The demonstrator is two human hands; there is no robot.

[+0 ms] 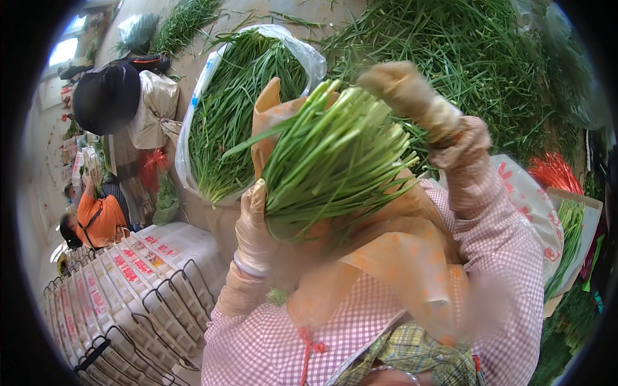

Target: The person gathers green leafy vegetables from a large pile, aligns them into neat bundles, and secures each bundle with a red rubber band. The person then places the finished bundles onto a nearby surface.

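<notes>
My left hand (253, 219), in a pale glove, grips a thick bunch of green garlic chives (328, 159) by its leafy side. The pale cut stem ends fan out toward the upper right. My right hand (398, 89), also gloved, is raised just beyond those stem ends. Its fingers look curled but are motion-blurred, so whether they hold anything is unclear. Behind the bunch, a translucent orange-patterned apron (400, 260) partly covers my checked sleeves and chest. A clear plastic bag (311, 58) packed with more chives (246, 101) lies beyond my left hand.
Loose chives (463, 72) heap across the far right. At lower left stands a wire-framed stack of printed white sacks (130, 270). Red ties (555, 173) and a tray of chives (569, 227) are at right. A person in orange (101, 214) works at far left.
</notes>
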